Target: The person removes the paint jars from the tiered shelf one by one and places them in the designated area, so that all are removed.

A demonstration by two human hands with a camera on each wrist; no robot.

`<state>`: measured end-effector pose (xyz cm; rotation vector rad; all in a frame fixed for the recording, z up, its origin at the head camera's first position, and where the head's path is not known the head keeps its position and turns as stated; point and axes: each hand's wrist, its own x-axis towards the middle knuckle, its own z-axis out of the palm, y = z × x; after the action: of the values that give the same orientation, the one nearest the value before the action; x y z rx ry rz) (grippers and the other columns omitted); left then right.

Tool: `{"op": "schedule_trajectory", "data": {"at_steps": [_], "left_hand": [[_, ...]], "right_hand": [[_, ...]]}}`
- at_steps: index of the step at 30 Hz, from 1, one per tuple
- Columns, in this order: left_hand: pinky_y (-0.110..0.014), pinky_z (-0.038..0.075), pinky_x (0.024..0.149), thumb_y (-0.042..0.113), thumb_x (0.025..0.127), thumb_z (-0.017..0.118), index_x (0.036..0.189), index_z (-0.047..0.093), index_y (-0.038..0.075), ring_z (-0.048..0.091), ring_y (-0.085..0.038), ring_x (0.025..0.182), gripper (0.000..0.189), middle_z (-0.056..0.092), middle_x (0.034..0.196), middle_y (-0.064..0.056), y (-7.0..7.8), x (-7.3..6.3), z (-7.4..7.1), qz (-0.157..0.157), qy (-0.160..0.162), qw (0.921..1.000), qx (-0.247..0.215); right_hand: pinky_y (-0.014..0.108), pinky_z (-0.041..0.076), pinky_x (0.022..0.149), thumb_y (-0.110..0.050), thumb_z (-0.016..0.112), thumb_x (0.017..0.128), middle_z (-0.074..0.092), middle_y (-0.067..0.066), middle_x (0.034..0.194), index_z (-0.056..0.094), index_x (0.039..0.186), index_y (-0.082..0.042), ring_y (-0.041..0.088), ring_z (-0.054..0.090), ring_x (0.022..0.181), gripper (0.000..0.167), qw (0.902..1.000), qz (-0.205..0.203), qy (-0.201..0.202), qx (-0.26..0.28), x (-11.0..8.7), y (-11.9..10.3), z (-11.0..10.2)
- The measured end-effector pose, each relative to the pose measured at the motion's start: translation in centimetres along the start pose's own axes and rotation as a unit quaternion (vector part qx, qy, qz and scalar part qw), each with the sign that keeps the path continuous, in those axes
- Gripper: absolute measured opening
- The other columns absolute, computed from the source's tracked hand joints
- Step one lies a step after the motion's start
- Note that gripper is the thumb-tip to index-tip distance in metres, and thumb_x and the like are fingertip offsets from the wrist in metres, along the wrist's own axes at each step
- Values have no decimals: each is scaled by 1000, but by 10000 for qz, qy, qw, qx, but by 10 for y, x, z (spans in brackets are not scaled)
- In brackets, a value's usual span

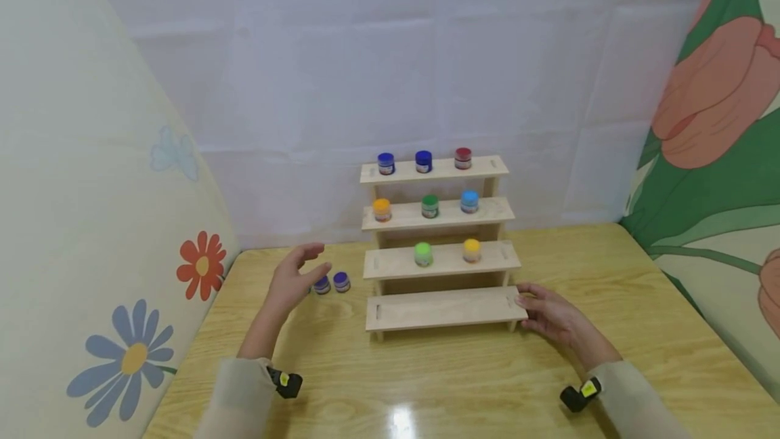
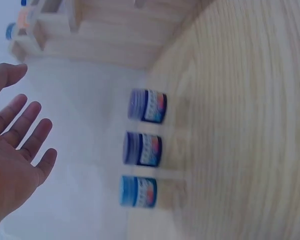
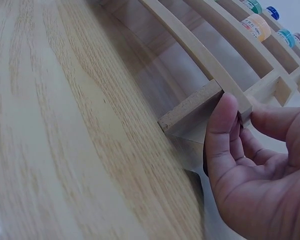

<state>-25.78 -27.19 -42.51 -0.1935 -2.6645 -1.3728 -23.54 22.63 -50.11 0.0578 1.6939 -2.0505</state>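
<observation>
My left hand (image 1: 294, 276) hovers over the table left of a tiered wooden shelf (image 1: 445, 308), fingers spread and holding nothing. Just beyond its thumb stand two purple-lidded paint jars, the nearer jar (image 1: 321, 284) and another jar (image 1: 341, 282). In the left wrist view a light blue jar (image 2: 138, 191) lines up with them; the hand mostly hides it from the head view. My right hand (image 1: 551, 314) grips the right end of the lowest step, thumb on top and fingers beneath, as the right wrist view (image 3: 262, 155) shows.
Paint jars stand on the upper steps: blue (image 1: 386, 164), dark blue (image 1: 423, 162) and red (image 1: 463, 158) on top, then orange (image 1: 382, 210), green (image 1: 430, 206) and light blue (image 1: 469, 202). Below are light green (image 1: 423, 255) and yellow (image 1: 472, 251). A white cloth (image 1: 341, 87) hangs behind.
</observation>
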Motion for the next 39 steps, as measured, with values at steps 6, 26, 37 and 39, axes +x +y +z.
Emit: {"op": "schedule_trajectory", "data": {"at_steps": [6, 26, 37, 39], "left_hand": [[-58, 33, 117, 25, 97, 70, 141, 53, 3, 47, -38, 135, 51, 55, 143, -18, 22, -3, 13, 449, -69, 9989, -81], [-52, 42, 113, 17, 95, 73, 138, 56, 5, 54, -33, 129, 48, 60, 138, -16, 62, 1, 56, 967, -621, 9911, -667], [-45, 47, 110, 16, 96, 72, 136, 58, 9, 57, -29, 128, 43, 62, 134, -11, 74, 9, 79, 807, -875, 9869, -1090], [-45, 46, 111, 16, 96, 72, 137, 58, 9, 56, -29, 128, 44, 62, 134, -12, 75, 12, 84, 816, -915, 9861, -1125]], "right_hand": [[22, 57, 67, -12, 57, 104, 67, 2, 103, 35, 147, -1, 12, 66, 87, 50, 10000, -3, -20, 87, 0, 0, 0], [22, 58, 67, -13, 58, 104, 67, 3, 104, 33, 147, 1, 13, 66, 87, 52, 10000, -2, -86, 47, 0, 1, 0], [22, 58, 68, -13, 57, 104, 66, 3, 105, 40, 141, -5, 13, 66, 88, 41, 10000, 17, -44, 22, 0, 1, -3], [22, 58, 68, -13, 57, 104, 66, 3, 105, 38, 143, -4, 13, 66, 88, 44, 10000, 11, -42, 26, 0, 1, -2]]}}
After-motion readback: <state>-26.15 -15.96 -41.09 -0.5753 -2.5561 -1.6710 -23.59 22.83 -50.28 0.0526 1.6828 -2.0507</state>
